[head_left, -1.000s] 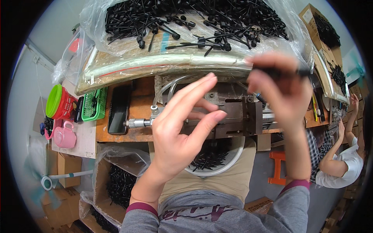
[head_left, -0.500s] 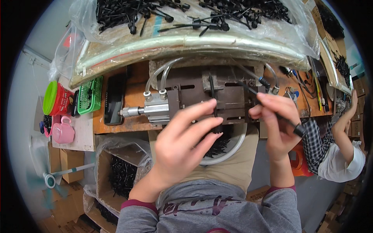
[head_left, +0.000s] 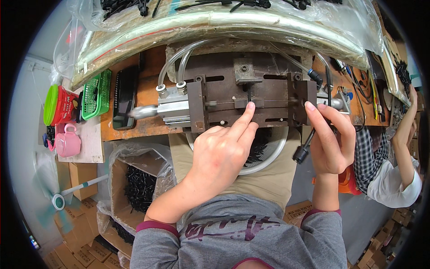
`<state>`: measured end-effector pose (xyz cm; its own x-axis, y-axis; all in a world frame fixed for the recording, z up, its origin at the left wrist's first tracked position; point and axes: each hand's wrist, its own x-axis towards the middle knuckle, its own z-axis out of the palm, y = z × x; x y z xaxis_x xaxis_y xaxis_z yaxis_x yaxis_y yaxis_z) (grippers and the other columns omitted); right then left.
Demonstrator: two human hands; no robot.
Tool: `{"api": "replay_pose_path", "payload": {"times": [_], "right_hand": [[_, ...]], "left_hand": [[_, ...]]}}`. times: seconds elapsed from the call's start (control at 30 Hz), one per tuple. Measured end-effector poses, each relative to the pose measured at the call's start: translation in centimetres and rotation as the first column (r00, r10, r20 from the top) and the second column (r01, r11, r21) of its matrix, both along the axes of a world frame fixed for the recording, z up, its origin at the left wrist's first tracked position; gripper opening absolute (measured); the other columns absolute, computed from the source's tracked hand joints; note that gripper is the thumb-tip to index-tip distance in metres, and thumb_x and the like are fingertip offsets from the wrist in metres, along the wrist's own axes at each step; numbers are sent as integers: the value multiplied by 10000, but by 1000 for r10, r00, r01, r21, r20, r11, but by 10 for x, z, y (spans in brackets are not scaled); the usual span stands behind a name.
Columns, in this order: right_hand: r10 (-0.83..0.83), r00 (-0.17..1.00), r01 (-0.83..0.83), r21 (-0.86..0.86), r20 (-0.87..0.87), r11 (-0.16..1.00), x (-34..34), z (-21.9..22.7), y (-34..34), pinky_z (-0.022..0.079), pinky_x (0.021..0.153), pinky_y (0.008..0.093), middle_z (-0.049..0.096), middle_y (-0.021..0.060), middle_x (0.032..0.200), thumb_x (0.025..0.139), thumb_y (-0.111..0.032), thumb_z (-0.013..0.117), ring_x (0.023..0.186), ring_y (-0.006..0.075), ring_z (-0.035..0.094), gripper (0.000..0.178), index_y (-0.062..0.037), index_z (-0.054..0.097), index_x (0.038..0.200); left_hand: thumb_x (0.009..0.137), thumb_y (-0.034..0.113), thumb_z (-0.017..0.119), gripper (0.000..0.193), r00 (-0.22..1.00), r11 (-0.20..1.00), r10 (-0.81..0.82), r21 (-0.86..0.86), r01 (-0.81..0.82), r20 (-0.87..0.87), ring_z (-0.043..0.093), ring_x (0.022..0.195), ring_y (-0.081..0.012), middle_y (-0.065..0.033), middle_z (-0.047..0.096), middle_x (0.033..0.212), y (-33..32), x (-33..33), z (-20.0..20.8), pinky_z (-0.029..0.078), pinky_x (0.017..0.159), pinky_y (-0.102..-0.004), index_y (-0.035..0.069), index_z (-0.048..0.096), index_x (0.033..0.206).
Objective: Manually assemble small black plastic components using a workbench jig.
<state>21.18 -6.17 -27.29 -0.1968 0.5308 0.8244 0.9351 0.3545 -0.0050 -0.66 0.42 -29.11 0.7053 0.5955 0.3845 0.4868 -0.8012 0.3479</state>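
My left hand (head_left: 224,150) reaches over a dark metal clamping fixture (head_left: 179,67), its index finger stretched onto a thin black plastic stem (head_left: 249,93) in the central block (head_left: 244,74). That fingertip holds the stem down; the thumb and the stem's near end are hidden under the hand. Beside the fixture's right end, my right hand (head_left: 331,145) is closed around a second black plastic stem (head_left: 309,138). Its thick capped end (head_left: 301,154) hangs down toward the left. A taut thin wire (head_left: 224,103) crosses the fixture near my left fingertip.
Silver air cylinders (head_left: 174,110) with clear hoses flank the fixture. Beyond it, a plastic-lined tray (head_left: 215,27) holds black parts. A round basket (head_left: 264,168) of parts sits at my lap. At left are a green basket (head_left: 97,96) and pink cup (head_left: 68,142); a co-worker (head_left: 394,179) sits right.
My left fingers have gone from pinching around the black stem to pressing it with the index finger. The stem in my right hand has swung, its cap now toward the lower left. The view has shifted.
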Motion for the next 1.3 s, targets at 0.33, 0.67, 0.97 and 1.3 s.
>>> {"api": "replay_pose_path", "payload": {"times": [0.33,0.67,0.97,1.3], "right_hand": [[102,991,-105,24,90,994,-18,-8,14,588,683,309,665,164,1088,657,-34,696,835,257,689,438,65,742,1081],[59,968,-84,-94,-243,992,-13,-3,10,504,1017,417,625,269,1276,878,36,619,1169,360,633,444,122,582,1312],[136,861,-200,-81,-490,976,-9,-17,2,509,1020,424,570,313,1320,899,103,591,1147,381,660,382,67,522,1274],[51,866,-166,-190,-497,968,-15,-2,-10,545,906,370,534,242,1365,700,80,791,1018,254,675,379,9,693,1060]], "left_hand": [[706,9,842,352,854,863,-108,-377,335,509,707,896,-215,-155,697,1155,-13,-11,30,590,747,-305,14,761,1049],[742,26,745,281,999,999,-30,-19,30,33,670,906,-275,-160,657,1265,-9,2,0,564,786,-358,-2,666,1009],[760,41,727,265,998,997,1,72,3,-68,658,797,-207,-176,635,1310,-12,7,7,533,670,-316,-17,654,1008],[721,93,793,263,998,999,-8,44,10,-59,648,630,-198,-124,682,1260,1,5,6,520,613,-305,49,672,951]]}}
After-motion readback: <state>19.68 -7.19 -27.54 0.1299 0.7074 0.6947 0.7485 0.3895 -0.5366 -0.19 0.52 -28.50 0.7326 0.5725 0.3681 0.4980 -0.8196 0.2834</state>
